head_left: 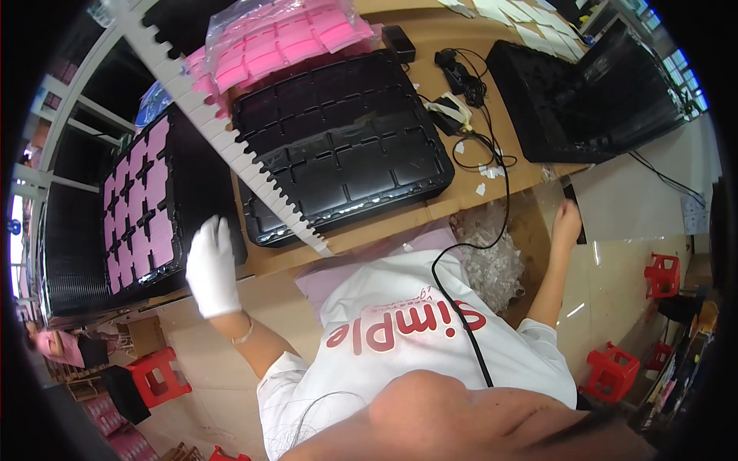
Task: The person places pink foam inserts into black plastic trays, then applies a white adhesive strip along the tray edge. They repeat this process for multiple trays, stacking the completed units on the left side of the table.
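Observation:
My left hand (211, 265), in a white glove, is spread flat with nothing in it. It rests at the near edge of a black tray (192, 165) whose pockets hold pink square pads (142, 200). My bare right hand (567, 219) hangs past the table's right front corner with its fingers curled, against a clear plastic sheet (596, 253). Whether it grips the sheet is unclear. Between the hands lies an empty black compartment tray (338, 146) on the cardboard-covered table (461, 196).
A white notched strip (231, 146) runs diagonally across the trays. A bag of pink pads (284, 34) lies at the back, with black cables and adapters (461, 100) and more black trays (584, 92) to the right. Clear plastic scraps (492, 257) and red stools (615, 373) are below.

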Available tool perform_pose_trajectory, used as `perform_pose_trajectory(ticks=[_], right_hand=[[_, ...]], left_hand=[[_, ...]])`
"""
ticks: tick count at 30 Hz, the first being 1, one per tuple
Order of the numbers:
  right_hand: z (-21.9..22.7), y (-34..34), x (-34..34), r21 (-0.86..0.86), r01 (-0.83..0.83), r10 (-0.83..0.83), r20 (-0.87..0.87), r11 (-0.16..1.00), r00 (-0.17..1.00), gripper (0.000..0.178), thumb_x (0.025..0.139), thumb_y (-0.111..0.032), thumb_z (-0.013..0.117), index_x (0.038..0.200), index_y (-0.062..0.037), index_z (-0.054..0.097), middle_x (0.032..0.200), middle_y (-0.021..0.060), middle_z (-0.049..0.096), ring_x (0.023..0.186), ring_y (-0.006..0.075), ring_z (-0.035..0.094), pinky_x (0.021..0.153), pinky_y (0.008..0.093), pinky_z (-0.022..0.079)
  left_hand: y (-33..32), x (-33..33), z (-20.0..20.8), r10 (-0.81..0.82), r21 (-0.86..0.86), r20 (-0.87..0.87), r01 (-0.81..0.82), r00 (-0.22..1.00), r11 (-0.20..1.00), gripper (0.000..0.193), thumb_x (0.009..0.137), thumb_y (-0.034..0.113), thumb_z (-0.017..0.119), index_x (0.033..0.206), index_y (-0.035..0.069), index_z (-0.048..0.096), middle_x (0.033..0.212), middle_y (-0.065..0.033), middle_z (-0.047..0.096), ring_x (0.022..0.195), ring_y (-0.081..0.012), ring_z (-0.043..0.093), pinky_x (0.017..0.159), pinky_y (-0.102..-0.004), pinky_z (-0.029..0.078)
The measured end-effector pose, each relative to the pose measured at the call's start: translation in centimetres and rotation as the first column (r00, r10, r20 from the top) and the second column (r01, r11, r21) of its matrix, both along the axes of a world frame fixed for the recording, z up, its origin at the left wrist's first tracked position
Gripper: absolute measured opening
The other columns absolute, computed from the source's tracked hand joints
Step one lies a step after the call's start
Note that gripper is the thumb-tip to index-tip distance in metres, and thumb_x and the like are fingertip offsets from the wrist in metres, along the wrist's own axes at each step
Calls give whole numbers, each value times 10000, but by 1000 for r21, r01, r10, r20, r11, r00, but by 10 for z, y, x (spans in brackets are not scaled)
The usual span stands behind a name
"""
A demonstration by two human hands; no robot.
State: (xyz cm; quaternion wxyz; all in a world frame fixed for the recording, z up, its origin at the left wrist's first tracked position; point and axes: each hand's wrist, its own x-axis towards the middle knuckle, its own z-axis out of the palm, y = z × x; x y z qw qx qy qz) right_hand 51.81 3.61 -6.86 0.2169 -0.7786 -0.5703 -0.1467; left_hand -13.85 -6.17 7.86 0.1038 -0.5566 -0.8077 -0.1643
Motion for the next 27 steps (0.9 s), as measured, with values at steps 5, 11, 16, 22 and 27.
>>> perform_pose_trajectory(ticks=[5,11,16,22,27], right_hand=[[155,110,-173,441,-419,532,-169,794,830,230,949,-287,559,955,-96,686,792,72,680,672,311,616,623,388,476],[178,262,-366,254,-963,995,17,87,95,149,871,-123,630,1002,-58,661,944,99,647,880,251,629,767,339,509],[128,360,-480,128,-976,984,-64,175,168,318,817,-169,663,1114,-66,623,1140,149,615,963,308,632,854,380,505],[121,407,-514,-81,-979,962,-186,188,200,250,764,-245,720,955,-84,699,897,114,698,826,310,660,738,406,510],[147,403,-514,-114,-956,820,-493,271,291,230,790,-261,731,893,-55,729,729,97,689,651,168,639,624,324,506]], left_hand=[[105,32,39,-147,-108,160,165,976,980,342,892,317,601,1118,67,652,1007,-160,677,968,-339,637,824,-408,507],[246,8,19,-379,-113,-26,374,925,920,365,861,341,632,1110,77,660,1052,-164,660,1016,-334,618,887,-413,493],[307,13,-26,-611,-92,-208,606,764,790,526,873,351,624,1306,69,524,1388,-189,480,1284,-357,449,1076,-443,355],[325,8,-43,-614,-222,-150,579,775,784,547,913,386,560,1350,66,489,1445,-206,411,1359,-356,364,1134,-463,273],[321,5,-40,-611,-138,-185,595,769,791,495,900,376,587,1283,64,564,1396,-201,473,1312,-349,421,1101,-449,327]])
